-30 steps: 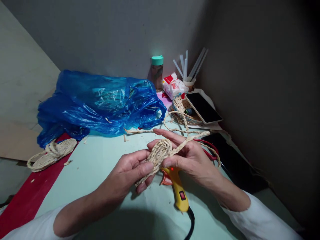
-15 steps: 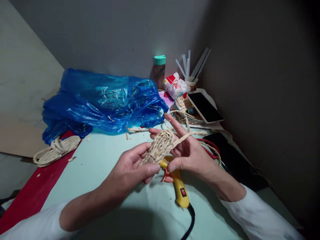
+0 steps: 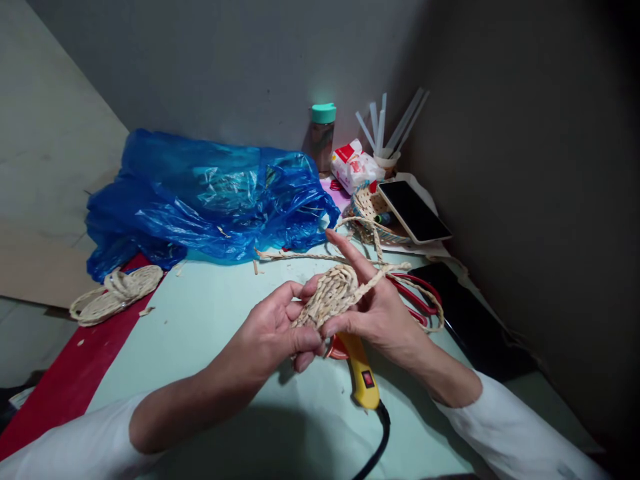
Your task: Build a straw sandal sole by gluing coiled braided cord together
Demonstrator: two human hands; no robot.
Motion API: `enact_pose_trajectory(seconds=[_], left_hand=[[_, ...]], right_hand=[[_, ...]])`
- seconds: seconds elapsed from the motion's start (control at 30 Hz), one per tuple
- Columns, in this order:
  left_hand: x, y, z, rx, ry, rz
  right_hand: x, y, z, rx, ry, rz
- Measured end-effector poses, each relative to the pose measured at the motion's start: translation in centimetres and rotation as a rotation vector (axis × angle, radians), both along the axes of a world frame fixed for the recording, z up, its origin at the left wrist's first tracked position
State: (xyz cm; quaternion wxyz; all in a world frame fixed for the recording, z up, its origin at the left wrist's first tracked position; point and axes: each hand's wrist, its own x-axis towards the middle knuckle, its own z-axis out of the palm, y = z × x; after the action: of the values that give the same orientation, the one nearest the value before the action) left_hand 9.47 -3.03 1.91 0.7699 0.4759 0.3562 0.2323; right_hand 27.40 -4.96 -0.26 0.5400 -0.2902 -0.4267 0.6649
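Between my hands is a flat oval coil of braided straw cord (image 3: 330,293). My left hand (image 3: 280,327) pinches its lower left end, thumb on top and fingers beneath. My right hand (image 3: 375,300) grips its right side with the thumb near the lower edge, index finger stretched out; the other fingers are partly hidden behind the coil. A loose length of the braid runs over my right hand and on to the table. Under the hands lies a yellow glue gun (image 3: 364,377) with an orange trigger and a black cable; its front end is hidden.
A blue plastic bag (image 3: 210,200) lies along the back. To its left is a wound cord bundle (image 3: 120,293). Behind my right hand are red-handled scissors (image 3: 415,293), a small basket (image 3: 363,203), a tablet (image 3: 415,212), a tissue pack (image 3: 356,167) and a green-lidded bottle (image 3: 323,140).
My right hand has closed in on the coil, its thumb now near my left thumb. The coil has moved slightly right and down over the glue gun.
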Motion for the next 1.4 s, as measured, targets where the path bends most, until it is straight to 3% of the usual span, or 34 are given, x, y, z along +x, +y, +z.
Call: enact_pose_trajectory(seconds=[0.17,0.33,0.5,0.9,1.17,1.3,1.4], left_hand=[[-0.2,0.2,-0.2,0.044,-0.014,-0.015],[-0.3,-0.1,0.1,0.109,-0.137,-0.065],[-0.6,-0.8,0.0,0.02,-0.19,0.012],[-3.6,-1.5,0.4,0.039,-0.119,0.054],[-6.5,-1.6,-0.4,0.123,0.035,0.081],[-7.8,-1.6,-0.6,0.37,0.38,0.095],[-8.6,-1.6,-1.0,0.509,0.5,0.086]], right_hand=[[0.3,-0.1,0.0,-0.008,-0.022,0.032],[0.5,-0.3,0.1,-0.002,0.111,0.022],[0.0,-0.5,0.5,-0.114,0.21,-0.028],[-2.6,-0.2,1.7,-0.176,0.104,-0.109],[-5.2,0.2,2.3,-0.128,-0.095,-0.039],[-6.0,1.1,1.6,-0.077,-0.271,-0.011],[-6.3,2.0,1.1,-0.007,-0.459,0.027]])
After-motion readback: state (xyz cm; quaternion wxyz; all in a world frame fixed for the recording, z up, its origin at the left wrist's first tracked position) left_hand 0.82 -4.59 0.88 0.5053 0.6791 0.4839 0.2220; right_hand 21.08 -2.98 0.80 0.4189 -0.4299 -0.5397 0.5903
